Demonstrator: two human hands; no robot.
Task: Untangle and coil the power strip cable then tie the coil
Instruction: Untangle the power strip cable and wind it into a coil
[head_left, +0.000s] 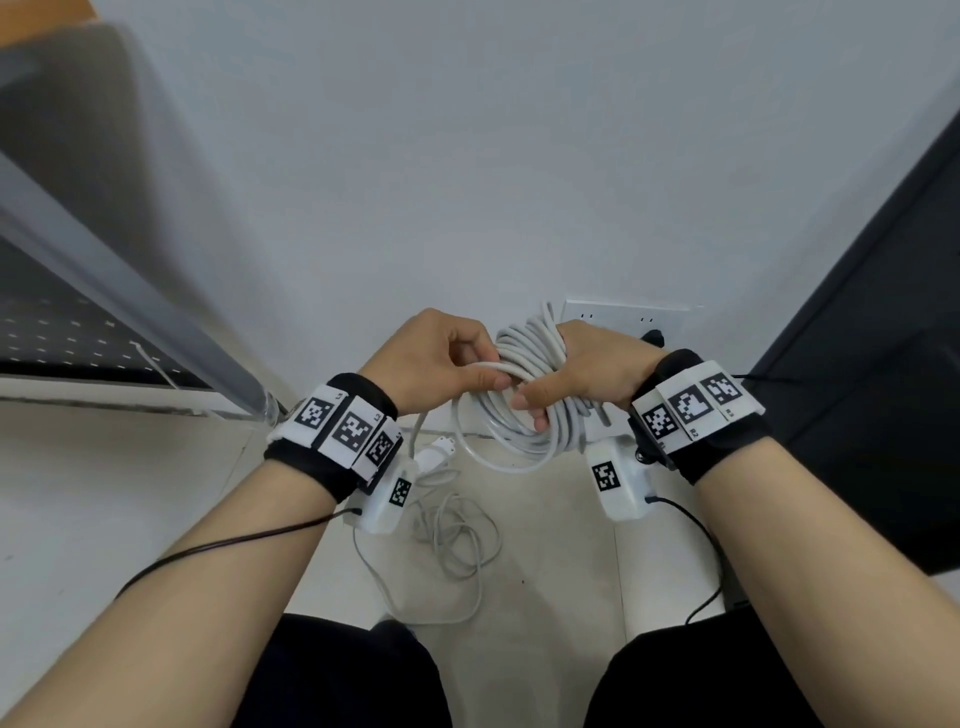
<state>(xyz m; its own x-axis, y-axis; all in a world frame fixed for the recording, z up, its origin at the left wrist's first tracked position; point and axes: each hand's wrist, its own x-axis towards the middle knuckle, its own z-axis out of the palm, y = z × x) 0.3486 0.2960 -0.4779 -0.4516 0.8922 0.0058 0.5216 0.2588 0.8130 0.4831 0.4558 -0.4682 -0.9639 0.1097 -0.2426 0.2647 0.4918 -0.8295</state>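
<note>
A pale wall is filling the background above a light floor. The right hand is gripping a white cable coil, fingers closed around its loops, in the air near the wall. The left hand is pinching one strand across the coil. A loose cable is lying on the floor below, its plug beside the left wrist.

even, soft indoor light, moderately bright; faint shadows on the floor; no glare; strong wide-angle bending at edges; grey panel at left blurred; centre slightly soft
</note>
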